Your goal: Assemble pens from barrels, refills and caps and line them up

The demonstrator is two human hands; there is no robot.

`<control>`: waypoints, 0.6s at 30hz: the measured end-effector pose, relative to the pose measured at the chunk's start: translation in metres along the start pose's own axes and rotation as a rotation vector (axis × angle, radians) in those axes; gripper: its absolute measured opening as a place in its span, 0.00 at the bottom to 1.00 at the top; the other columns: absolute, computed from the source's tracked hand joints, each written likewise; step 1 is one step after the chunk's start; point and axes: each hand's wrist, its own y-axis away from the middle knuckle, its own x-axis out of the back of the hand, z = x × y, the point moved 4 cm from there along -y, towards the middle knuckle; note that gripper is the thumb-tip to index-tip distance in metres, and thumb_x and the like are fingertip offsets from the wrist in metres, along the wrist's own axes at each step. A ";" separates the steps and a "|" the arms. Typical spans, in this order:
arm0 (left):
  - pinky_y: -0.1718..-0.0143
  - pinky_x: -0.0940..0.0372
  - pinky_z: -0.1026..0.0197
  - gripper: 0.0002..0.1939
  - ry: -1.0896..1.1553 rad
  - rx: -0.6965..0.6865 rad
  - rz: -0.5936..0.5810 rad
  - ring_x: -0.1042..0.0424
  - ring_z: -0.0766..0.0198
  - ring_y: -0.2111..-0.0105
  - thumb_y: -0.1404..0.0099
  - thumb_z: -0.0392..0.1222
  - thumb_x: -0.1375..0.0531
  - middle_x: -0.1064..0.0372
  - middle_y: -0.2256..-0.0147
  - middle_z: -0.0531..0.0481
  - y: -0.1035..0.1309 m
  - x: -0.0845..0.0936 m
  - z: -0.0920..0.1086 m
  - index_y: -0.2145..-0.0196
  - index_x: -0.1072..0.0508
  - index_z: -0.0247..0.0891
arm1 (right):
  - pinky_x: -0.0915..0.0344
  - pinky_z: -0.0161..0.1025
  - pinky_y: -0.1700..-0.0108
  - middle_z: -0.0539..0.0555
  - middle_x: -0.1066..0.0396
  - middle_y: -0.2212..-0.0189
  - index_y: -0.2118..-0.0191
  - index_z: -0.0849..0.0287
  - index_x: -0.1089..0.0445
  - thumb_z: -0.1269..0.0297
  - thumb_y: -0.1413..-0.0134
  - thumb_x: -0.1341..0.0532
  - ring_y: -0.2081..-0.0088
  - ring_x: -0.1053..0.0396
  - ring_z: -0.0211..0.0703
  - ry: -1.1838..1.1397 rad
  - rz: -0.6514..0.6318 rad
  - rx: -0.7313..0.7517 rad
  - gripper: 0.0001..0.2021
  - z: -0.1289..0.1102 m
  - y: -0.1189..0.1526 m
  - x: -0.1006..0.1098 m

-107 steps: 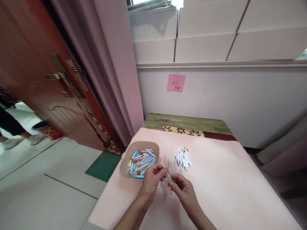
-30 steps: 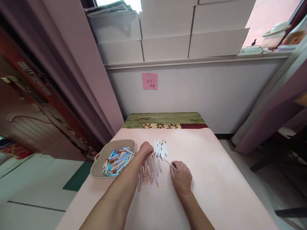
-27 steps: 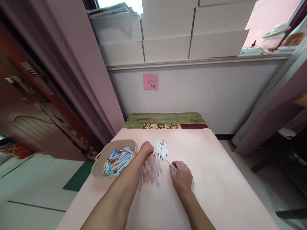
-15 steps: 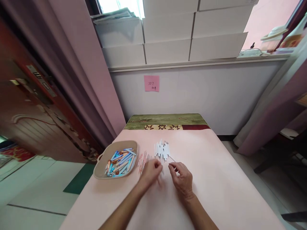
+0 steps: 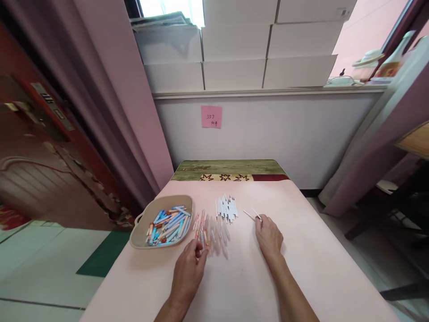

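My right hand [image 5: 271, 236] rests low over the table, its fingers closed on a thin white stick like a pen refill [image 5: 256, 213]. Another white stick [image 5: 248, 215] lies slanted just left of those fingers. My left hand [image 5: 189, 268] is at the near end of some red-patterned slim pen barrels [image 5: 197, 223], fingers curled together; what they pinch, if anything, is hidden. Clear, pointed tubes [image 5: 219, 237] lie beside the barrels. Behind them is a bundle of white refills with dark tips [image 5: 227, 208].
A beige basket [image 5: 136, 239] of blue, orange and white pen parts stands on the left of the pink-covered table [image 5: 241, 290]. At the far end a green wood-patterned strip [image 5: 231, 166] shows. White boxes [image 5: 234, 74] line the sill above, and a pink note [image 5: 211, 116] is on the wall.
My hands have moved apart. The left went left and nearer to the patterned barrels; the right went right and slightly forward with a white stick. The clear tubes are now uncovered.
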 end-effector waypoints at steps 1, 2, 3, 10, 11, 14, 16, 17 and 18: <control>0.67 0.42 0.60 0.09 -0.030 0.040 -0.005 0.32 0.61 0.71 0.37 0.49 0.47 0.33 0.72 0.52 0.001 0.002 -0.008 0.69 0.38 0.42 | 0.44 0.36 0.68 0.53 0.26 0.63 0.56 0.52 0.30 0.55 0.38 0.48 0.62 0.30 0.45 0.038 -0.029 -0.004 0.13 -0.001 0.000 -0.004; 0.68 0.42 0.60 0.09 -0.059 0.077 -0.020 0.32 0.60 0.71 0.37 0.49 0.47 0.34 0.73 0.52 0.002 0.002 -0.014 0.69 0.39 0.42 | 0.44 0.36 0.69 0.53 0.26 0.65 0.54 0.51 0.31 0.53 0.39 0.47 0.64 0.30 0.45 0.059 -0.050 -0.024 0.14 -0.002 0.000 -0.007; 0.68 0.43 0.60 0.10 -0.084 0.103 -0.044 0.32 0.60 0.71 0.37 0.50 0.46 0.34 0.73 0.52 0.003 0.001 -0.018 0.70 0.39 0.42 | 0.45 0.36 0.70 0.52 0.25 0.66 0.54 0.50 0.31 0.52 0.40 0.47 0.65 0.29 0.45 0.070 -0.063 -0.048 0.14 -0.002 0.001 -0.010; 0.69 0.47 0.60 0.07 -0.226 0.189 -0.112 0.31 0.56 0.67 0.42 0.43 0.44 0.31 0.72 0.48 0.001 -0.005 -0.021 0.75 0.39 0.41 | 0.49 0.35 0.72 0.51 0.24 0.70 0.60 0.49 0.28 0.51 0.41 0.46 0.67 0.28 0.45 0.023 0.003 -0.026 0.13 -0.012 0.024 -0.008; 0.70 0.48 0.60 0.07 -0.210 0.196 -0.111 0.31 0.56 0.68 0.42 0.41 0.44 0.31 0.73 0.48 0.000 -0.004 -0.023 0.76 0.38 0.41 | 0.49 0.35 0.73 0.51 0.24 0.72 0.61 0.48 0.27 0.50 0.42 0.46 0.68 0.28 0.46 -0.003 0.008 0.006 0.13 -0.016 0.031 -0.010; 0.71 0.48 0.61 0.07 -0.099 0.204 -0.081 0.32 0.59 0.71 0.44 0.35 0.45 0.32 0.75 0.48 -0.001 -0.002 -0.032 0.78 0.37 0.40 | 0.51 0.35 0.74 0.50 0.25 0.76 0.64 0.48 0.26 0.50 0.43 0.45 0.73 0.29 0.46 -0.034 -0.006 0.097 0.13 -0.029 0.051 -0.019; 0.72 0.48 0.62 0.07 -0.034 0.203 -0.060 0.33 0.61 0.74 0.45 0.33 0.45 0.33 0.77 0.50 0.000 -0.001 -0.038 0.79 0.37 0.40 | 0.50 0.35 0.75 0.51 0.26 0.78 0.63 0.48 0.26 0.49 0.44 0.44 0.73 0.29 0.46 -0.054 -0.006 0.127 0.14 -0.034 0.060 -0.024; 0.72 0.48 0.63 0.07 -0.002 0.203 -0.058 0.34 0.62 0.75 0.46 0.33 0.45 0.34 0.79 0.52 0.002 -0.001 -0.040 0.79 0.36 0.39 | 0.48 0.35 0.74 0.51 0.26 0.77 0.61 0.48 0.26 0.47 0.45 0.44 0.73 0.28 0.46 -0.081 0.000 0.129 0.15 -0.035 0.062 -0.025; 0.73 0.48 0.63 0.06 0.036 0.200 -0.061 0.35 0.63 0.76 0.46 0.33 0.45 0.35 0.79 0.53 0.003 -0.001 -0.040 0.79 0.35 0.39 | 0.47 0.35 0.73 0.51 0.26 0.75 0.60 0.49 0.27 0.46 0.45 0.44 0.72 0.28 0.46 -0.118 0.006 0.122 0.16 -0.035 0.063 -0.026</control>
